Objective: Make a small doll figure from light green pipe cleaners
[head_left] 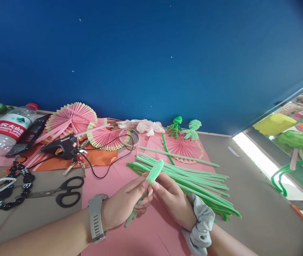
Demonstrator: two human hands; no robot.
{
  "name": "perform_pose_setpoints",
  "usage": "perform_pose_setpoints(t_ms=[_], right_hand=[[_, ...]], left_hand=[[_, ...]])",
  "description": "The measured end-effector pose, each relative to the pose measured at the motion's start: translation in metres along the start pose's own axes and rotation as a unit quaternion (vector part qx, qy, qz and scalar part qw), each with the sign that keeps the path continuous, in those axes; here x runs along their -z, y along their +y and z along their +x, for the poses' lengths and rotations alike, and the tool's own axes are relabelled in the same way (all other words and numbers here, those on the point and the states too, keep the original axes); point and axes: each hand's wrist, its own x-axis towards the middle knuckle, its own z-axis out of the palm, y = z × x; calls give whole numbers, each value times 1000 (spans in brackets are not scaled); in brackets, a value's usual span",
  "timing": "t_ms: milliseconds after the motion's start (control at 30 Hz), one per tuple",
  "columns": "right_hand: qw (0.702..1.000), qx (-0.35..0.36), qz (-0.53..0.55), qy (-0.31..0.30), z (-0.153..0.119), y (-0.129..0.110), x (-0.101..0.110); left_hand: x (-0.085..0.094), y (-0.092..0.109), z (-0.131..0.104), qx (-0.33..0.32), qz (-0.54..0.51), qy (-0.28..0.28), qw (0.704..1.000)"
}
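Observation:
Light green pipe cleaners [155, 170], bent into a narrow loop, are pinched between both my hands. My left hand [126, 202], with a grey watch strap at its wrist, has its fingers closed around the lower part, and the tail ends stick out below it. My right hand [174, 201], wearing a grey scrunchie, presses thumb and fingers at the base of the loop. Just behind and to the right lies a spread bundle of green pipe cleaners [202, 183] on pink paper [141, 238].
Scissors [68, 192], a beaded strap [25, 188], keys [82, 160] and a black glue gun [63, 146] lie left. A bottle [10, 124] and pleated pink paper fans [73, 119] are farther back. Two small green figures [191, 131] stand by the blue panel [151, 60].

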Motion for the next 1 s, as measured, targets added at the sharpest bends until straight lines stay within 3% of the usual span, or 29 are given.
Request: perform_pose_setpoints(t_ms=[400,667,1000], right_hand=[[996,-39,82,28,0,6,1],[986,-48,157,14,0,-5,-4],[997,-5,62,47,2,-1,-2]], left_hand=[[1,1,0,-3,11,-23,1000],[-4,5,-3,-20,99,-16,995],[3,0,1,-11,64,1,998]])
